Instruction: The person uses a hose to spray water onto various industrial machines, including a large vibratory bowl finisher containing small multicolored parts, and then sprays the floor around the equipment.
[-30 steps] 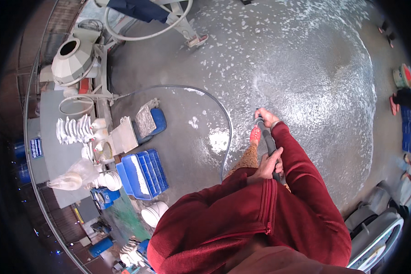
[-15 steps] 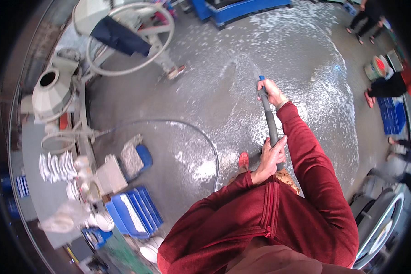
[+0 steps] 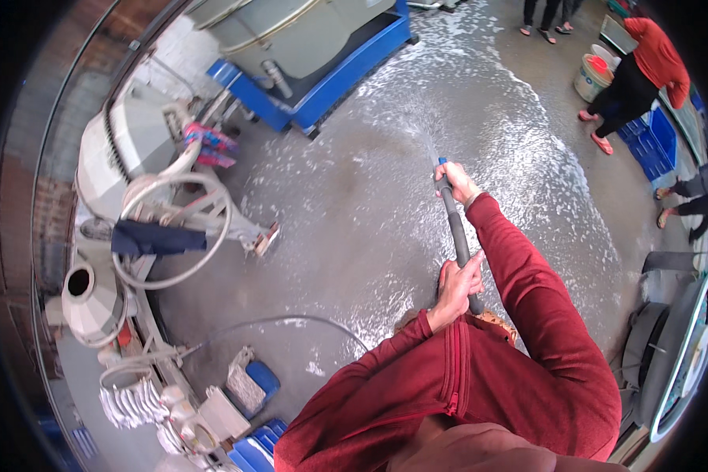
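Hose [image 3: 457,228], spraying: my left hand [image 3: 457,289] and right hand [image 3: 459,182] clamped round it.
Risk: I could slip, floor [image 3: 330,236] being wet.

a bucket [image 3: 591,83] and blue crate [image 3: 658,146] stand near an orange-topped person [image 3: 658,57].

Hose [image 3: 457,226] partly hidden behind jacket [image 3: 543,307]; vat [image 3: 311,35] cut off at top.

Place: workshop / small factory | L: lg. drum machine [image 3: 134,157] w/ handwheel [image 3: 228,211], sm. drum machine [image 3: 94,308] below | top: big grey vat [image 3: 291,39] on blue base [image 3: 350,77] | ctr: wet, foamy flr [image 3: 346,228] | UR: blue crates [image 3: 659,148]
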A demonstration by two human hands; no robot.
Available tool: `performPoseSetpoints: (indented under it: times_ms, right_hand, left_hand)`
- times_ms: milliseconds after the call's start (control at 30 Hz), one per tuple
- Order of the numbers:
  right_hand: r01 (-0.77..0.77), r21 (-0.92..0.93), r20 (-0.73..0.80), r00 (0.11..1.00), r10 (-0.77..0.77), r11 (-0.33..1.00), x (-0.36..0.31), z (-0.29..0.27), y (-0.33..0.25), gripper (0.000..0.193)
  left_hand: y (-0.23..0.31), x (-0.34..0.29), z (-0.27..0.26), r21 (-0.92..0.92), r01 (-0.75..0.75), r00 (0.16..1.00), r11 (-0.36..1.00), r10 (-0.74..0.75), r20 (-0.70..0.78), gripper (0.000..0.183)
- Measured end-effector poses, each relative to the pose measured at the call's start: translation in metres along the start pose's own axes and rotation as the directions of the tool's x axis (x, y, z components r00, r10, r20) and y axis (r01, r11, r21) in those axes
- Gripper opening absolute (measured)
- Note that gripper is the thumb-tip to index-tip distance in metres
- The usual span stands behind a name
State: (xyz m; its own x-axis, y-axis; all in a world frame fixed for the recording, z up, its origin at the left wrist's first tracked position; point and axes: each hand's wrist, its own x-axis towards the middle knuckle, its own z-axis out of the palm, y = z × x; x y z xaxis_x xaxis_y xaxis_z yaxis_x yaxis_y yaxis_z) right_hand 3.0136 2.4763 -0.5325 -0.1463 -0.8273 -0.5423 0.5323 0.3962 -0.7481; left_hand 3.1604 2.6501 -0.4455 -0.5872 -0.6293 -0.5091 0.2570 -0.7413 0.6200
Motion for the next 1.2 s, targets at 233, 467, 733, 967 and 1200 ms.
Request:
performPoseSetpoints:
  times_ms: [233, 467, 733, 967, 1200]
  right_hand:
    - [-0.23, 0.088, -0.17, 0.955, 0.243, 0.969, 0.047, -0.163, 0.014, 0.022]
    - [0.054, 0.284, -0.169, 0.986, -0.005, 0.957, 0.094, -0.24, -0.095, 0.006]
    - [0.11, 0.169, -0.181, 0.98, -0.079, 0.979, 0.205, -0.251, -0.274, 0.02]
    - [0.139, 0.173, -0.214, 0.972, -0.101, 0.975, 0.282, -0.306, -0.367, 0.013]
    - [0.31, 0.084, -0.091, 0.949, -0.302, 0.947, 0.358, -0.338, -0.457, 0.019]
  left_hand:
    - [-0.014, 0.092, 0.064, 0.059, 0.316, 0.948, 0.947, -0.318, 0.031, 0.037]
    - [0.01, 0.191, 0.133, 0.197, 0.341, 0.919, 0.919, -0.37, 0.135, 0.034]
    - [0.086, 0.335, 0.22, 0.161, 0.23, 0.944, 0.96, -0.26, 0.202, 0.03]
    - [0.129, 0.448, 0.288, 0.032, 0.227, 0.95, 0.973, -0.229, 0.214, 0.031]
    - [0.176, 0.549, 0.331, 0.127, 0.163, 0.957, 0.978, -0.188, 0.219, 0.029]
